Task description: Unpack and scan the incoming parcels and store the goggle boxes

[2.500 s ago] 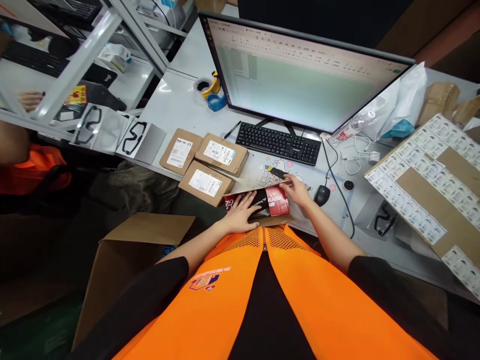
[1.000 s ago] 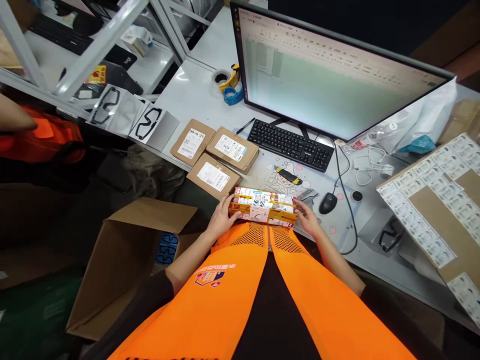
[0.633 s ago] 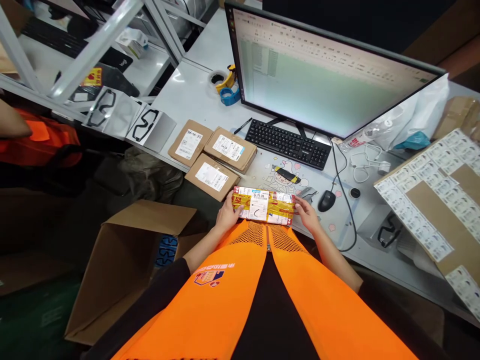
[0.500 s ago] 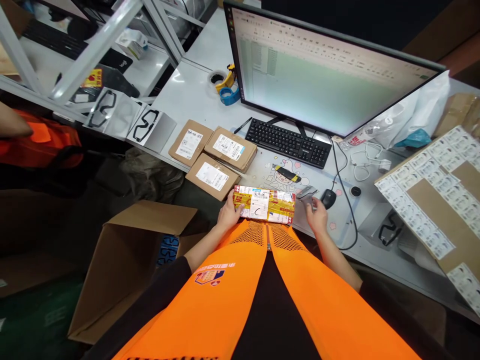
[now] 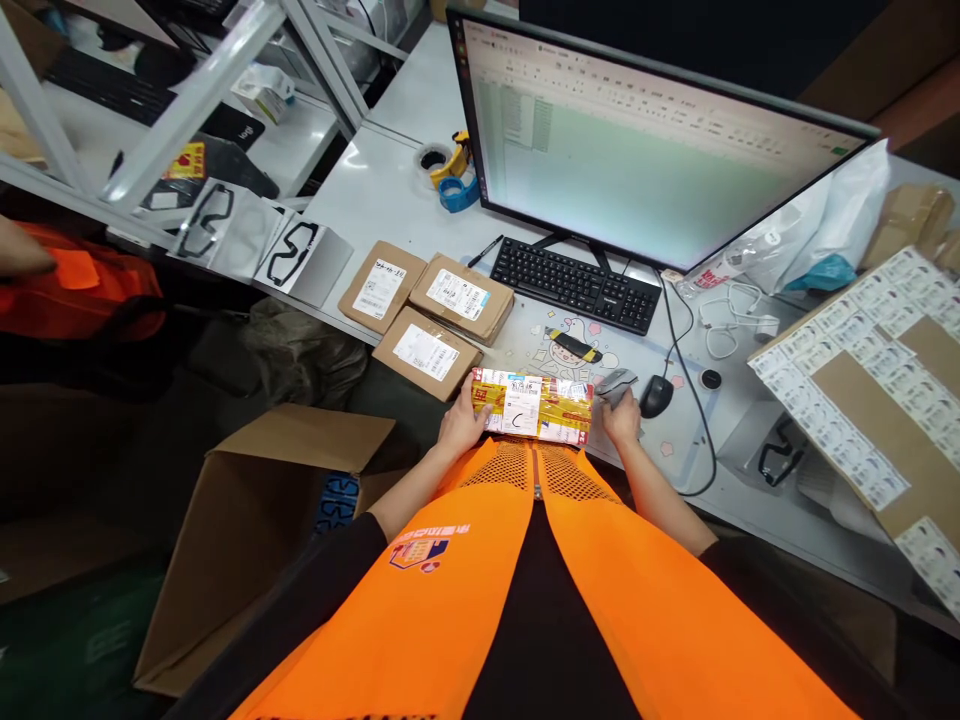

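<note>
Fingers of the left hand (image 5: 461, 425) are curled on a taped box's (image 5: 564, 402) left end, centre frame; the right hand's (image 5: 621, 418) are closed around a grey tool (image 5: 618, 380). Held one-handed, the box could be tipped; the mouse (image 5: 656, 397), right of centre, could be knocked.

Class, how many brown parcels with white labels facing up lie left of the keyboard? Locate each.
3: the left parcel; the right parcel, nearest the keyboard; and the front parcel, nearest the left hand. Others may be hidden underneath.
</note>
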Tool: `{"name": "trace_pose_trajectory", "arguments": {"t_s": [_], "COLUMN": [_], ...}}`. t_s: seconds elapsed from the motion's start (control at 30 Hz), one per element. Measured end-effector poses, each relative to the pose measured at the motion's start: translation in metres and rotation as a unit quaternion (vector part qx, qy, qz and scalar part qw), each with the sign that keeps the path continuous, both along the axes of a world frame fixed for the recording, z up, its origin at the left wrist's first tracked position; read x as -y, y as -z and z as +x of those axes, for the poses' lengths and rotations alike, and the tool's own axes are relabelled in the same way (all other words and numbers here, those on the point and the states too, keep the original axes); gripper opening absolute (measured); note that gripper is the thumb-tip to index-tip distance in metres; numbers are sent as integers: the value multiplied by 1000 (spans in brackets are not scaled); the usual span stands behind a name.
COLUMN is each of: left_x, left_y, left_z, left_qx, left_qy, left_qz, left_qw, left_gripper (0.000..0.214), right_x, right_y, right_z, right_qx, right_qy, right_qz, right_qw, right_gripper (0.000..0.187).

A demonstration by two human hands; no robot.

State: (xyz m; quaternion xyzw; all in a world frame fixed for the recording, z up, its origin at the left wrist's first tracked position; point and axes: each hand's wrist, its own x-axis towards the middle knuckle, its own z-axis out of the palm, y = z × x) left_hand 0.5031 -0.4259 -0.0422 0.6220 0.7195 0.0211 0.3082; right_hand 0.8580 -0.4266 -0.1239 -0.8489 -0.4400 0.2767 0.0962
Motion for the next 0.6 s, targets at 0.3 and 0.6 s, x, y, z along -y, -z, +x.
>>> {"name": "trace_pose_trajectory", "arguments": {"t_s": [0.3, 0.6], "left_x": [0, -2], "left_y": [0, 1], "left_z": [0, -2], "left_qx": [-6, 5], "left_qy": [8, 15], "left_qz": [11, 8], "left_qw": [1000, 1000], "left_gripper": [85, 85], "right_x": [0, -6], "right_y": [-132, -177], "right_z": [33, -32], "right_qx": [-196, -238], "right_qy": [-141, -419], "right_qz": [-40, -49], "right_qw": [970, 875], "right_gripper": [48, 49]}}
